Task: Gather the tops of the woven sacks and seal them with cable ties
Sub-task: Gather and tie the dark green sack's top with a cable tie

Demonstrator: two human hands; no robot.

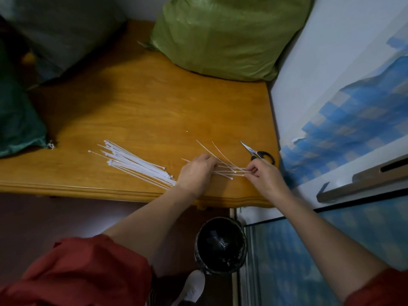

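Observation:
A pile of white cable ties [132,162] lies fanned out on the wooden table [143,107] near its front edge. A few loose cable ties [227,170] lie to the right of the pile, between my hands. My left hand [195,173] rests over their left ends with fingers curled on them. My right hand [263,175] pinches their right ends. A light green woven sack [220,36] stands at the back of the table. A grey sack [66,34] and a dark green sack [17,115] sit at the left.
Scissors with black handles [259,152] lie on the table just beyond my right hand. A black bin [220,246] stands on the floor below the table edge. A white and blue wall panel [342,96] borders the table on the right.

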